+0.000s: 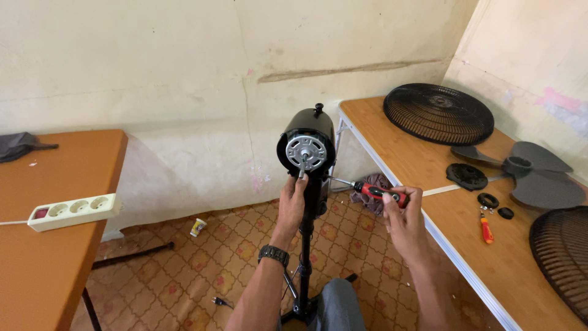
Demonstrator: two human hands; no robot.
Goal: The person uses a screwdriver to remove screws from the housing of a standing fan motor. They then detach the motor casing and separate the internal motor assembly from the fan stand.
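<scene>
at centre, left hand [293,199] grips the motor [306,144] underside from below, nearer it, while right hand [401,211] clasps a screwdriver [370,190] lying level, tip pointing left at the housing.

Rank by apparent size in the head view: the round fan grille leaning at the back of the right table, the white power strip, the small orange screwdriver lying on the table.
1. Round fan grille
2. White power strip
3. Orange screwdriver
</scene>
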